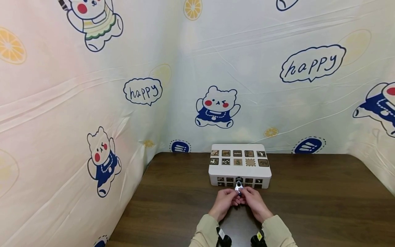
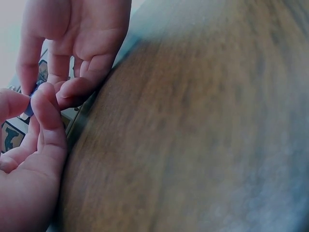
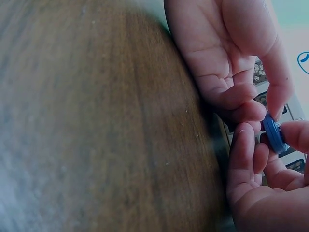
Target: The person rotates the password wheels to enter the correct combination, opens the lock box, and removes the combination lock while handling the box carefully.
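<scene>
A small padlock (image 1: 238, 187), silvery with a dark shackle pointing up, is held just in front of the white box (image 1: 239, 169). My left hand (image 1: 224, 203) pinches it from the left side. From the other side my right hand (image 1: 255, 203) pinches it between thumb and fingers. Its blue edge (image 3: 275, 134) shows between the fingertips in the right wrist view. Behind the shackle, a metal latch (image 1: 239, 179) sits on the box's front. Whether the shackle passes through the latch, I cannot tell. Fingers hide the padlock's lower part.
The closed box, printed with small square pictures, stands at the back of the dark wooden table (image 1: 172, 195). A pale curtain (image 1: 185, 113) with bears and lettering hangs behind and at both sides. Black wrist cameras (image 1: 258, 239) sit at both sleeves.
</scene>
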Demonstrator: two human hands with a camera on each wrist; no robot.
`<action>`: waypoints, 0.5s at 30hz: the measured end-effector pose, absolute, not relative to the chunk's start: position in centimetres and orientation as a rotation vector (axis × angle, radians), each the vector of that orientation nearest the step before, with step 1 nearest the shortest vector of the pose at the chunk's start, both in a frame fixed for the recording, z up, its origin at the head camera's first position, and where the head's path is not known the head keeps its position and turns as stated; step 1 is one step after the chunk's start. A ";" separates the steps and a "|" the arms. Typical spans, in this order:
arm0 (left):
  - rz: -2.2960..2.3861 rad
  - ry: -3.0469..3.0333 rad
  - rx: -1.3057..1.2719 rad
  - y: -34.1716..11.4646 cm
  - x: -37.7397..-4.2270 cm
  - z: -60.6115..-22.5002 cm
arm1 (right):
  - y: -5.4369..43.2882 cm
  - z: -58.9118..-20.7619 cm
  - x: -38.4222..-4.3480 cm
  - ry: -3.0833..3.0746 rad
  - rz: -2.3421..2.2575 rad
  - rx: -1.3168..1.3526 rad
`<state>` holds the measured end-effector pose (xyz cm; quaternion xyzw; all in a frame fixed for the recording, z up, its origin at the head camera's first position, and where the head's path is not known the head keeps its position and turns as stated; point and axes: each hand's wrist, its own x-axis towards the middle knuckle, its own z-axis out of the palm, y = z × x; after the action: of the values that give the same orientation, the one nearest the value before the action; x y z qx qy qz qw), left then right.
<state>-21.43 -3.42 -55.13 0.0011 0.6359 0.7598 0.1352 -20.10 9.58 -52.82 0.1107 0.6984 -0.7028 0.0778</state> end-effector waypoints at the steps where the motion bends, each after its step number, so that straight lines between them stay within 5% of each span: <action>1: 2.204 1.841 -0.001 -3.4 -21.4 -55.1 | 9.6 -52.8 -20.1 2.091 -2.104 0.333; 15: 2.190 1.825 -0.024 -3.5 -21.8 -55.5 | 9.7 -53.1 -20.5 1.936 -2.195 0.371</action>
<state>-21.77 -3.50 -55.54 -0.0084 0.6334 0.7601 0.1448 -20.46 9.74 -53.10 0.1252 0.6532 -0.7406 0.0954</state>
